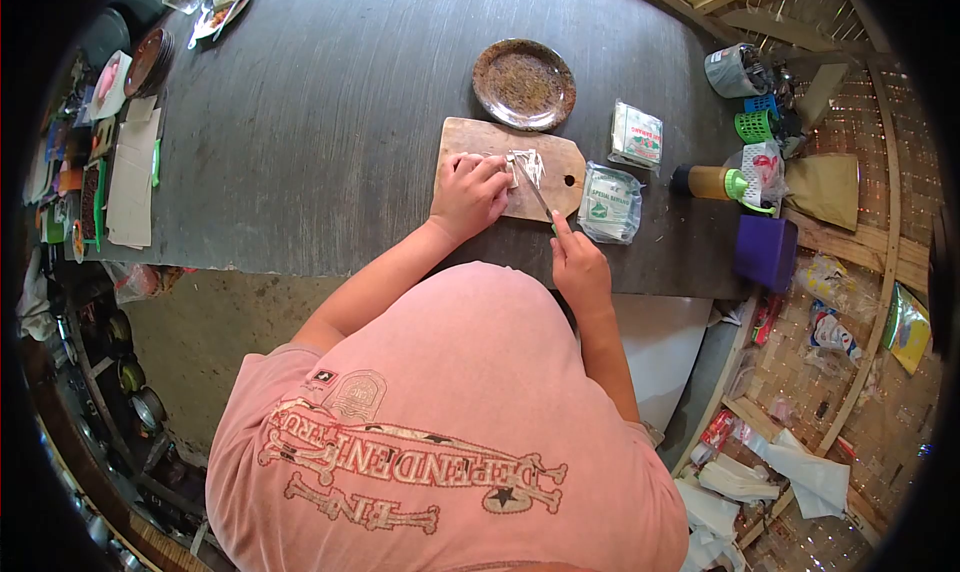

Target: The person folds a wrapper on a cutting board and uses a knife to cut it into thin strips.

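Note:
A wooden cutting board (470,140) with a hole near its right end lies on the dark table. My left hand (470,194) rests on it with bent fingers pressed down on pale food, mostly hidden beneath them. Thin white strips (532,164) lie just right of those fingers. My right hand (582,270) is closed round the handle of a knife (537,194), whose blade points up and left over the strips, close to my left fingertips. Beside the board's right end sits a plastic-wrapped green-and-white packet (610,204).
A brown speckled plate (524,84) stands just behind the board. Another packet (637,135), a bottle with a green lid (708,182) and a purple container (766,250) are to the right. At the far left are cardboard (134,177) and a plate with food (222,9).

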The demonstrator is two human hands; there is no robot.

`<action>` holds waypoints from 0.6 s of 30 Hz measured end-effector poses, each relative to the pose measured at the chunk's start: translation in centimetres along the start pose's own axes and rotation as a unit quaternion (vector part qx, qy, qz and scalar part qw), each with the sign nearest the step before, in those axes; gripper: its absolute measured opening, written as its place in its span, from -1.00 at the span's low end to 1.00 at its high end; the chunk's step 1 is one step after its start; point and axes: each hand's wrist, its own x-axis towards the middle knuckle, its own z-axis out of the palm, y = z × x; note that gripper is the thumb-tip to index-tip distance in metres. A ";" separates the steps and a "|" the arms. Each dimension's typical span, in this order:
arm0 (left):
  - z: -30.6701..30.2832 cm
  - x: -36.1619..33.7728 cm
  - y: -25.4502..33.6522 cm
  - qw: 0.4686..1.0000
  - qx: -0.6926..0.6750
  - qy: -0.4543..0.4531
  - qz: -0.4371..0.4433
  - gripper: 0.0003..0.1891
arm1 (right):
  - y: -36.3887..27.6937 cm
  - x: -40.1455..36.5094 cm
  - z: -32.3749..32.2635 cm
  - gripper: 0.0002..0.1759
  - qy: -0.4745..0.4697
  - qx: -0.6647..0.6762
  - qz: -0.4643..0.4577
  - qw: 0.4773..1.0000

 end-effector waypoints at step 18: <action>0.0 0.0 -0.1 1.000 -0.003 0.012 -0.005 -0.78 | 0.1 -0.3 -0.5 -0.45 -0.041 0.130 0.052 0.989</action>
